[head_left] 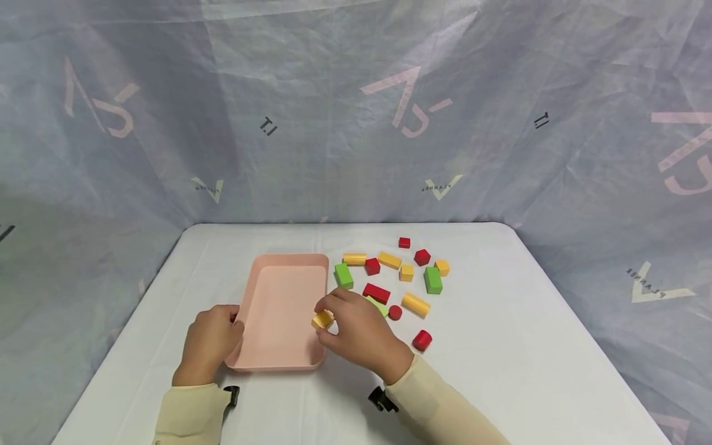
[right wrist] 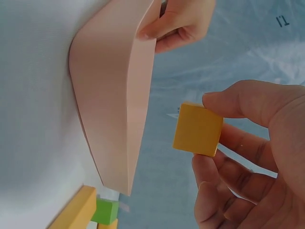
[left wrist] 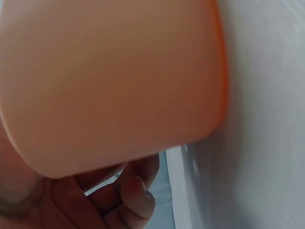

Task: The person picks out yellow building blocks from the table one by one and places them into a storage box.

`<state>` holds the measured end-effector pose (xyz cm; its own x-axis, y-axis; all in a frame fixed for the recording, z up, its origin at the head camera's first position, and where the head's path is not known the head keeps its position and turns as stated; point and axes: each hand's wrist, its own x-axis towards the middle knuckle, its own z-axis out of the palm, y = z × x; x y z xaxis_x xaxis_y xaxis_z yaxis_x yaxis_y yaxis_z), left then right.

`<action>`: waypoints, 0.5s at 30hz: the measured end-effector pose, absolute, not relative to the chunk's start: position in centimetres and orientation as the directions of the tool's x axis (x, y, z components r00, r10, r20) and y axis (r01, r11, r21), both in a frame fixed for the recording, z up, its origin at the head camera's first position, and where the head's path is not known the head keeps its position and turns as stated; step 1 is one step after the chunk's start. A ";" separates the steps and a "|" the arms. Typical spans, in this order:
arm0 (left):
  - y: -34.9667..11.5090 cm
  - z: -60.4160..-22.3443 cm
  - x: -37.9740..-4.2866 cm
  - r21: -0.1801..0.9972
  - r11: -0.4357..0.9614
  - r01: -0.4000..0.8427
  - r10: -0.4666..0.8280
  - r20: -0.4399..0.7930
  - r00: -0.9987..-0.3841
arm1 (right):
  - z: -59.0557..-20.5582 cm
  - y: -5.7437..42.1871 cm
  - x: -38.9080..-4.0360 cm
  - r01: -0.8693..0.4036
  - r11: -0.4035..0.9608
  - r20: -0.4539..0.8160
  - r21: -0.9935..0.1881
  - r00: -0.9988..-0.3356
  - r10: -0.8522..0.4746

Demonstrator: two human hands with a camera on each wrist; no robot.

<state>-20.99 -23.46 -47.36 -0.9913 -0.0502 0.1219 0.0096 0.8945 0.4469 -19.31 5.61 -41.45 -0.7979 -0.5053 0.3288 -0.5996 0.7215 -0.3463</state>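
A pink rectangular tray lies on the white table. My left hand grips its left rim; the right wrist view shows that thumb over the edge. Between thumb and fingers, my right hand pinches a yellow block, which looks like a cube. In the head view the block is above the tray's right side, held clear of the bottom. The left wrist view is mostly filled by the tray's wall, with curled fingers below it.
Right of the tray lie several loose blocks: a green block, a red bar, a yellow cylinder, a red cylinder and others. My right hand partly covers a light green piece. A grey printed cloth hangs behind the table.
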 end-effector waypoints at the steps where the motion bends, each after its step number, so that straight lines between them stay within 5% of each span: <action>1: -23.4 -47.4 -21.0 0.447 0.895 0.009 -0.050 0.120 -0.992 | -41.5 5.5 -19.3 -0.595 0.724 0.321 -0.348 -0.802 -0.505; 15: -23.5 -47.1 -20.9 0.457 0.889 0.009 -0.048 0.114 -0.992 | -41.6 4.0 -19.7 -0.612 0.709 0.271 -0.349 -0.791 -0.549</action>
